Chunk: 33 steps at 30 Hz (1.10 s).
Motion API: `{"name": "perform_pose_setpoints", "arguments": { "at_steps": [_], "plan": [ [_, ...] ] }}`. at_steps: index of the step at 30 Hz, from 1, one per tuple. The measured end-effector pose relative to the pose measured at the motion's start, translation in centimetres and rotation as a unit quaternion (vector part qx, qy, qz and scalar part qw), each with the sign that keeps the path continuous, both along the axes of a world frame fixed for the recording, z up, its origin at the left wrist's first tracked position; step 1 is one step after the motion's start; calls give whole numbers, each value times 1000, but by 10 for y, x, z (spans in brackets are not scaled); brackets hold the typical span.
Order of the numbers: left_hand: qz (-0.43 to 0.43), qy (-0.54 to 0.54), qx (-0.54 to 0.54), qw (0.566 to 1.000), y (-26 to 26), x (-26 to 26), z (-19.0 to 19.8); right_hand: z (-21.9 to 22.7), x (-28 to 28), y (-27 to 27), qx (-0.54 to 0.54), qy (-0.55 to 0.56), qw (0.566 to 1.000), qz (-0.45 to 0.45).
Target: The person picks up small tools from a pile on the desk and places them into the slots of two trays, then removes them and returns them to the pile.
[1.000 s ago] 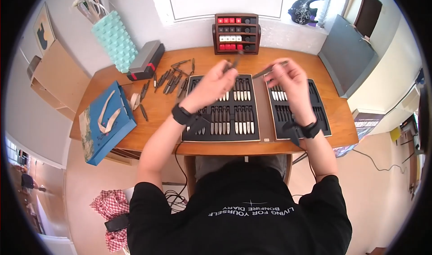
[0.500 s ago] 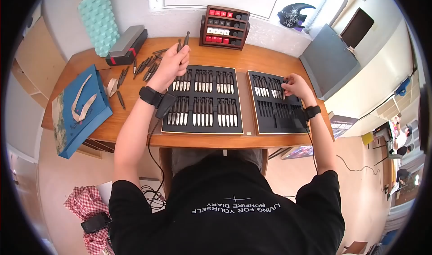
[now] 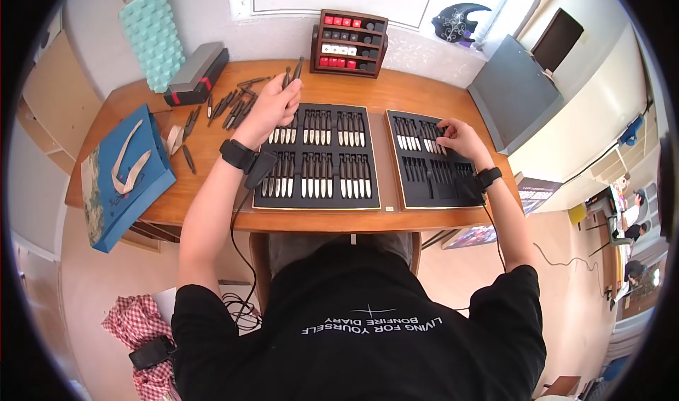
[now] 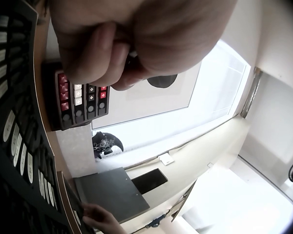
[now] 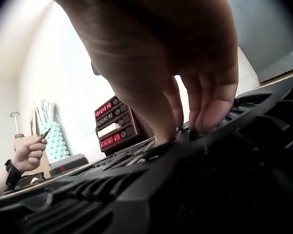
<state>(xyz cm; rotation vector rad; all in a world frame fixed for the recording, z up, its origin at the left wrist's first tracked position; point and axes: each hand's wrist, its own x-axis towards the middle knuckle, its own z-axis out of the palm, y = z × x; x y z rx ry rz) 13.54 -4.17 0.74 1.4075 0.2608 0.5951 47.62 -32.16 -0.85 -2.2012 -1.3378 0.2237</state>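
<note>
My left hand is raised above the far left corner of the left black tray, gripping slim dark pen-like pieces whose ends stick up past the fingers. Rows of such pieces with pale pointed ends fill the left tray's slots. Over the right black tray my right hand reaches down into the far row. Its thumb and fingers pinch a dark piece low at the slots in the right wrist view. Nearer slots of that tray show bare grooves.
Loose dark pieces lie on the desk left of the trays, beside a grey-black box and a blue paper bag. A wooden rack with red, black and white cubes stands at the back. A grey case lid leans at right.
From between the trays, my right hand has moved onto the right tray's far row and lowered its piece there. My left hand has shifted left, still gripping its pieces.
</note>
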Motion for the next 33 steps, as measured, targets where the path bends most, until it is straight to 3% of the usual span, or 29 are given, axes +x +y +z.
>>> {"name": "perform_pose_setpoints", "arguments": {
  "at_steps": [6, 11, 13, 14, 16, 19, 23, 26, 29, 31, 33],
  "plan": [
    [3, -4, -9, 1000, 1, 0, -1, 9, -4, -3, -28, -64, 997, 15],
    [-1, 7, 3, 1000, -3, -1, 1, 16, -3, -14, -100, -33, 993, 48],
    [-4, 10, 0, 1000, -2, 0, 1, 14, -4, -13, -93, -137, 982, 92],
    [-4, 13, 1, 1000, -2, 0, 1, 15, -10, -13, -95, -135, 982, 92],
    [-4, 15, 2, 1000, -4, 0, 1, 20, -25, -12, -146, -233, 960, 54],
    [-4, 11, 4, 1000, -7, -2, 4, 17, -24, -8, -149, -305, 938, 76],
    [-62, 7, -32, 998, -8, -6, 6, 24, -27, 9, -213, -291, 932, 48],
    [-118, -21, -53, 991, -6, -11, 9, 26, -26, 21, -137, -311, 937, 79],
    [-150, -22, -61, 987, -7, -10, 11, 28, -46, 41, -65, -285, 955, 42],
    [-152, -16, -26, 988, -13, -10, 11, 37, -73, 59, 63, -53, 994, 72],
    [-164, 2, -11, 986, -14, -9, 9, 37, -100, 80, 140, 165, 961, 173]
  ]
}}
